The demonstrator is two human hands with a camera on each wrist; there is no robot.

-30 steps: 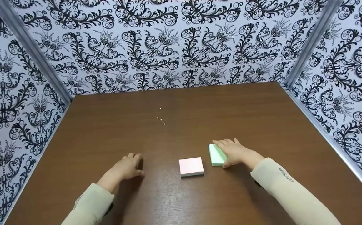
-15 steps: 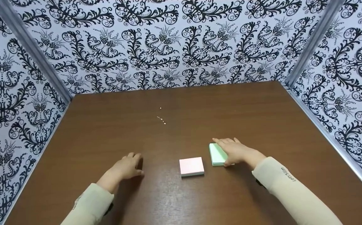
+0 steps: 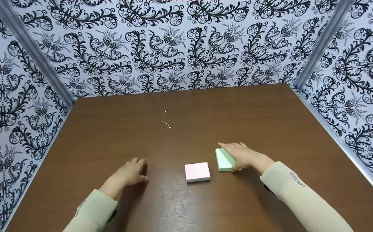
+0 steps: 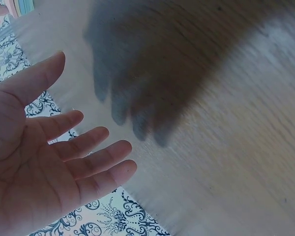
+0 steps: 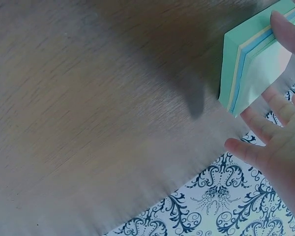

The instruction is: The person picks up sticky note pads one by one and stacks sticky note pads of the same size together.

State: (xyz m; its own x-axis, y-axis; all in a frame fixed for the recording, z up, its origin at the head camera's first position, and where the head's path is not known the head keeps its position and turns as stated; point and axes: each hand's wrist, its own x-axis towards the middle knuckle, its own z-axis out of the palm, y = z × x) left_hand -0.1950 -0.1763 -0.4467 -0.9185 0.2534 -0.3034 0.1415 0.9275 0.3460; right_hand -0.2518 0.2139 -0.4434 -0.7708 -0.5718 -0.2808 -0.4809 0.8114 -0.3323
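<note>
A pad of green sticky notes (image 3: 224, 160) lies on the brown table, right of the middle in the head view. My right hand (image 3: 242, 156) spans it from above and holds it, thumb at the near edge and fingers over the far side. In the right wrist view the thumb presses the layered side of the pad (image 5: 250, 61), striped green, yellow and blue; some fingertips are hidden behind it. Left of it lies a pink-topped sticky note pad (image 3: 197, 171), untouched. My left hand (image 3: 129, 171) hovers or rests low at the left, holding nothing, fingers loosely spread.
The brown table (image 3: 135, 135) is bounded by patterned wall panels (image 3: 173, 48) at the back and both sides, with metal corner posts (image 3: 32, 51). Small bright specks (image 3: 166, 124) show on the tabletop beyond the pads.
My right hand has shifted very slightly to the right over the green pad. The left hand and the pink-topped pad keep their places.
</note>
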